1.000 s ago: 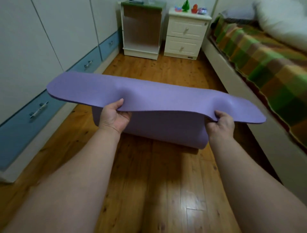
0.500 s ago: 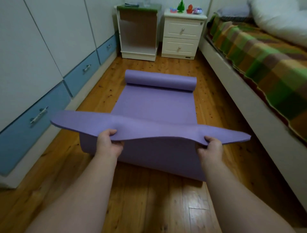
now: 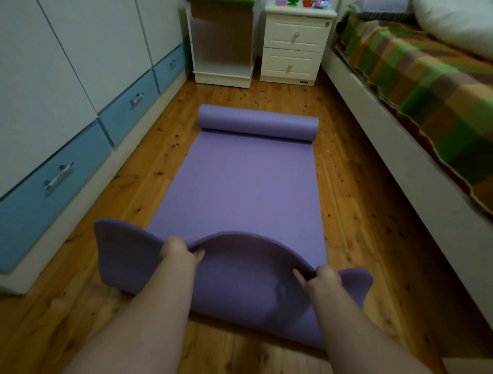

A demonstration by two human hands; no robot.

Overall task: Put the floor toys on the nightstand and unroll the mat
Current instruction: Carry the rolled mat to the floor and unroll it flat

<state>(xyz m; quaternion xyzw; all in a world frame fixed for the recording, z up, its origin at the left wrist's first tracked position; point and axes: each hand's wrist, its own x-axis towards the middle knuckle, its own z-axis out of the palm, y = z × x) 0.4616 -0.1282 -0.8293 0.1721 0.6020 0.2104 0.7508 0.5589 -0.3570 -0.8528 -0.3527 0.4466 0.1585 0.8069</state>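
A purple mat (image 3: 248,187) lies partly unrolled on the wooden floor, its far end still a roll (image 3: 258,123) short of the nightstand. My left hand (image 3: 178,252) and my right hand (image 3: 324,277) both grip the mat's near edge, which is lifted and curls up between and beside them. The white two-drawer nightstand (image 3: 293,45) stands at the far end. Several small colourful toys (image 3: 301,3) sit on its top, cut off by the frame's upper edge.
A white wardrobe with blue drawers (image 3: 58,173) runs along the left. A bed with a checked blanket (image 3: 426,80) runs along the right. An open white shelf unit (image 3: 222,45) stands left of the nightstand. Bare wooden floor (image 3: 354,165) flanks the mat.
The near edge of the mat has come down from chest height toward the floor. The roll has run out farther toward the nightstand, leaving more mat flat. Both hands keep their grip.
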